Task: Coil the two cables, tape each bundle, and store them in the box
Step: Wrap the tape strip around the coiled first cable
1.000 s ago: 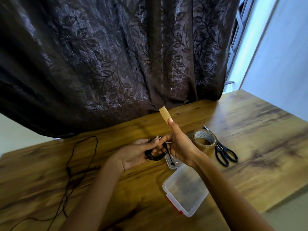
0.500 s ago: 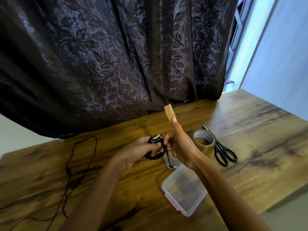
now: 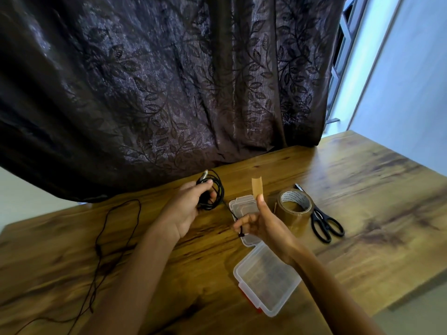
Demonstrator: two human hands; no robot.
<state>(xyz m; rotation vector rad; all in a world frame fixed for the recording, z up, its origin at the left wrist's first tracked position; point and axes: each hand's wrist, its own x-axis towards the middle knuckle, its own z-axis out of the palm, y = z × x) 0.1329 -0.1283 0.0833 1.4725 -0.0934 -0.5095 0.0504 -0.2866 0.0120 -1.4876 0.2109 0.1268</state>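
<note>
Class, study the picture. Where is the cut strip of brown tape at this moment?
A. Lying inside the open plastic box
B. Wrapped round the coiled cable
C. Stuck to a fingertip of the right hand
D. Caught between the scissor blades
C: the tape strip stands up from a raised fingertip of the right hand, apart from the coiled cable that the left hand holds.

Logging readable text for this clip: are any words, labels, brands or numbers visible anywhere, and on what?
Tape roll, inner cardboard core: dark print runs round it, too blurred to read.
Strip of tape stuck to a fingertip of the right hand: blank, no text.
Clear box, scissors, coiled cable: no lettering visible.
Nothing else in view carries text.
</note>
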